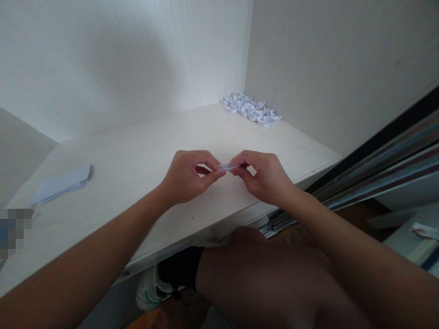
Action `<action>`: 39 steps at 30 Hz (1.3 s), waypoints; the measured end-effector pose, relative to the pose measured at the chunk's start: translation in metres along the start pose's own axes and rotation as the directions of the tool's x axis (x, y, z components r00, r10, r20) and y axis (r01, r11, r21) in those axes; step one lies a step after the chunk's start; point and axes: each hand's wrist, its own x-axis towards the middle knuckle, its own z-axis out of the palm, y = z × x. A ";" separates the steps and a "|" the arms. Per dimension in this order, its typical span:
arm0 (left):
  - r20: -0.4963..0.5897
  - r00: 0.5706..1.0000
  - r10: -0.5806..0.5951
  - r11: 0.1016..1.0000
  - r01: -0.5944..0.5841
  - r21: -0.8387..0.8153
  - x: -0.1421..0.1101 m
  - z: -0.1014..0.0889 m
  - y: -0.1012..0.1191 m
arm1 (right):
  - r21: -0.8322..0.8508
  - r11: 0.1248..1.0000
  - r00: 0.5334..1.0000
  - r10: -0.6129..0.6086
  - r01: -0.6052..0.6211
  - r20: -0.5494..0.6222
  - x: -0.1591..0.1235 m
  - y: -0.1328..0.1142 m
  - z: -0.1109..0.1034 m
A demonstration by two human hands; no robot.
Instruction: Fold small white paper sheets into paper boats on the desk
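Observation:
A small folded piece of white paper (225, 167) is stretched between my two hands, just above the white shelf surface (164, 137). My left hand (194, 176) pinches its left end between thumb and fingers. The other end sits in the pinch of my right hand (259, 173). My fingertips cover much of the paper, so its full shape is hidden.
Folded paper boats (252, 109) lie heaped in the far right corner against the walls. A stack of white paper (63, 183) rests on the left. My leg (260, 278) is below the shelf's front edge, and a dark-framed panel (377, 146) stands right.

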 end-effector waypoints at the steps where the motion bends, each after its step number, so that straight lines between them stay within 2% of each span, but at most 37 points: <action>1: -0.008 1.000 0.017 1.000 -0.017 0.004 0.000 0.000 0.000 | 0.026 1.000 1.000 0.013 -0.013 -0.012 0.000 0.000 0.000; 6: -0.034 0.997 0.073 0.997 -0.073 0.024 0.000 0.000 0.003 | 0.202 0.975 0.992 0.108 -0.092 -0.072 -0.001 -0.002 0.001; 9: -0.058 0.996 0.061 0.998 -0.059 0.035 0.000 0.001 0.005 | 0.254 0.960 0.986 0.146 -0.120 -0.085 -0.001 -0.003 0.001; 13: -0.092 0.994 -0.053 0.997 0.048 -0.053 0.001 0.000 0.006 | 0.234 0.963 0.984 0.158 -0.137 -0.077 0.000 -0.004 -0.001; 20: -0.007 0.979 -0.202 0.961 0.197 -0.193 0.003 0.000 0.006 | 0.221 0.961 0.984 0.175 -0.166 -0.019 0.001 -0.004 -0.003; 32: 0.060 0.975 -0.214 0.948 0.222 -0.228 0.000 0.002 0.005 | 0.224 0.954 0.980 0.192 -0.197 0.044 0.003 -0.010 0.001; 35: 0.024 0.966 -0.259 0.911 0.252 -0.327 0.001 0.005 0.005 | 0.204 0.961 0.982 0.188 -0.185 0.005 0.003 -0.007 -0.001; 39: -0.017 0.919 -0.393 0.787 0.327 -0.524 0.002 0.011 0.002 | 0.101 0.986 0.987 0.143 -0.136 -0.069 0.001 -0.005 0.000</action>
